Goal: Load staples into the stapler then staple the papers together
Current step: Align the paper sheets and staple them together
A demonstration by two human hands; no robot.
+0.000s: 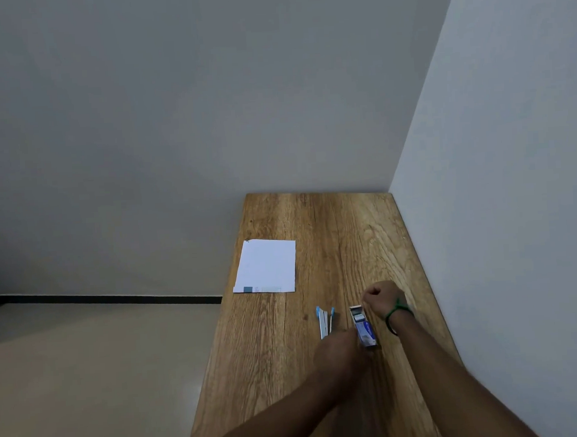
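— Wood table (331,222), with the stapler (325,320) lying opened out on it. Its blue tips point away from the person and its long axis runs near to far.

— And the box (367,335)?

— Just right of the stapler and roughly parallel to it. Its tray is slid out at the far end.

— Which hand is at the tray?

— The right hand (383,297), the one with the green wristband. Its fingers are curled in over the tray's far end. Whether they pinch a strip can't be told.

— The left hand (339,350)?

— It sits at the near ends of both box and stapler, with its back to the camera. The fingers are hidden, so its grip can't be told either.

— So any strip has to travel leftward?

— Probably. The stapler's channel lies just to the left of the right hand, so a strip would need turning to that near-to-far line. The papers (266,267) wait well apart, far left.
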